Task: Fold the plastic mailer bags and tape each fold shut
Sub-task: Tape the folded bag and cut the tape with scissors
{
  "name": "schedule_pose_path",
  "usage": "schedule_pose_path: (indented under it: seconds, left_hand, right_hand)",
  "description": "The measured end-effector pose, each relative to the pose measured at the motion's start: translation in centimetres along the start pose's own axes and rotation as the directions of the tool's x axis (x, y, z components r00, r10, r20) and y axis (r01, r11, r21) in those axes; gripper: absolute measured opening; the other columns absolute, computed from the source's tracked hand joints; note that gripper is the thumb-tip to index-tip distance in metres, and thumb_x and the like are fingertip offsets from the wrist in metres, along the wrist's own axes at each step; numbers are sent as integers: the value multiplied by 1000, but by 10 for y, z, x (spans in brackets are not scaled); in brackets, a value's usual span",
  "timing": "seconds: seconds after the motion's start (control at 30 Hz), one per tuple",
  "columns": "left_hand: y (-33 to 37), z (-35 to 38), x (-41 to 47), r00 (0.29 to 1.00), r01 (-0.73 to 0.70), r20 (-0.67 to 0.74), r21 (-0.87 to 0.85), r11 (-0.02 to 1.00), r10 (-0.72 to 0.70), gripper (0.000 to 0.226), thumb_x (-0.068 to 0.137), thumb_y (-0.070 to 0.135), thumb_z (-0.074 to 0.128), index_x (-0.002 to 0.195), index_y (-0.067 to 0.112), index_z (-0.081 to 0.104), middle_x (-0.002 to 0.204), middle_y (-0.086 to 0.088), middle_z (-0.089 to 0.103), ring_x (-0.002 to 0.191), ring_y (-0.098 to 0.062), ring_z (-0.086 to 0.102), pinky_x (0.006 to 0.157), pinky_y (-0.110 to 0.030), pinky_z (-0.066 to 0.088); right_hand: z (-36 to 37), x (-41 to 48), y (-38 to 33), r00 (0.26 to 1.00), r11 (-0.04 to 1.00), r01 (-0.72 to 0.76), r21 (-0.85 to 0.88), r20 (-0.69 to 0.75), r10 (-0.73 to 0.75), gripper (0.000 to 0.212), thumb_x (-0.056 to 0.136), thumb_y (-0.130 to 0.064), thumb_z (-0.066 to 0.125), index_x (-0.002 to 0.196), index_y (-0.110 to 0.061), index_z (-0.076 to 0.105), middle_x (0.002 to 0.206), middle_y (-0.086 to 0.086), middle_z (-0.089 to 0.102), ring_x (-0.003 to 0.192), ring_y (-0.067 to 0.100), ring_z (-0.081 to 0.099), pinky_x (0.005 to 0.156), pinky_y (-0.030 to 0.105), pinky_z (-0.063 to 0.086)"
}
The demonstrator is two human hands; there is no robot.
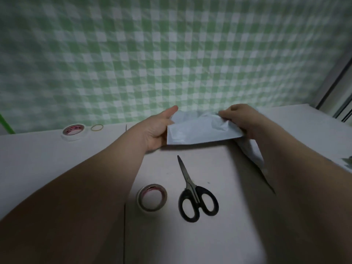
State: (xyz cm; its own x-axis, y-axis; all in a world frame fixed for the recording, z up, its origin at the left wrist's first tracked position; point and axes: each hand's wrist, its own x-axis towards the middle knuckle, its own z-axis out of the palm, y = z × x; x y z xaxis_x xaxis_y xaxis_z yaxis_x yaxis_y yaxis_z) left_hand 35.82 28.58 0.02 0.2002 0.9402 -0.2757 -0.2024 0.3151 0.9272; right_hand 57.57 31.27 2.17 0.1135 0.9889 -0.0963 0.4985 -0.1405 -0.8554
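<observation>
Mailer bag [200, 131] long axis L-R betw grips: left grip [158, 128] clasps L end, right grip [238, 119] pinches R top edge; near tape roll [151, 197] closer to left

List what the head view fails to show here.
- Fingers of the left hand: head view, hidden behind the mailer bag.
- Second bag: head view, mostly covered by the right forearm.
- Greyish thing: head view, cut off by the right edge.
- Print on the far tape roll: head view, too blurred.

dim, bluish | backdrop motion-blurred | wide-angle edge distortion | corners dark
</observation>
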Motion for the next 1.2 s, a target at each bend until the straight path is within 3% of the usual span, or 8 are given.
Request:
schedule_pose_path:
  seconds: [0.1,0.17,0.37,0.53,0.73,0.97,1.07,1.2]
  left_hand:
    - [-1,-3,8,999,41,-27,51,998,-40,70,84,-11,41,142,29,42,134,-5,53,96,-19,60,83,-31,51]
    - [1,1,8,998,46,-43,124,991,-41,62,87,-3,49,141,28,42,133,-3,54,94,-17,64,80,-31,56]
    - [-2,11,6,992,-15,-93,606,796,90,78,81,-13,55,144,29,37,149,-1,36,127,-23,46,104,-38,44]
    - [-4,14,6,998,-3,-56,492,870,35,80,83,-17,54,143,33,38,135,4,44,116,-26,56,94,-37,49]
    - [-7,25,16,999,-32,-3,406,913,36,80,82,-20,53,144,29,37,142,-1,42,109,-23,58,79,-28,56]
    - [-7,28,20,997,-54,-19,501,864,73,81,82,-16,57,146,27,33,146,-4,37,110,-26,57,83,-31,56]
    - [-10,26,19,981,-66,-81,708,703,174,77,82,-4,65,147,20,32,148,-6,37,124,-25,48,98,-31,46]
    - [-9,25,7,974,84,-124,975,205,190,57,88,22,57,140,7,39,139,-14,37,117,-29,48,97,-36,45]
  right_hand:
    - [-2,7,-12,999,702,8,-712,-26,-37,40,85,-38,64,90,1,69,86,16,67,85,29,62,71,31,47]
    - [1,5,-15,999,561,-11,-828,-33,-29,30,83,-32,66,80,-2,66,74,13,60,76,29,57,65,32,45]
    - [24,-17,-13,958,524,-27,-851,-172,-231,10,91,-8,49,98,-9,57,98,8,55,99,27,51,73,33,37]
    - [56,-12,11,912,559,296,-774,55,-406,40,97,-35,34,126,-12,47,129,11,48,124,32,40,101,44,32]
    - [63,-7,40,952,541,245,-805,94,-292,63,97,-50,21,151,-20,10,159,9,3,145,26,3,116,44,1]
    - [57,-5,42,965,575,221,-788,91,-246,66,95,-55,22,152,-26,5,160,6,-4,147,23,-4,118,43,-5]
    - [54,-6,41,968,574,214,-790,92,-234,67,95,-57,20,152,-26,5,160,6,-4,147,23,-4,118,43,-5]
    - [60,-15,37,972,557,192,-808,77,-223,70,92,-62,18,149,-23,16,158,8,6,145,27,4,115,51,1]
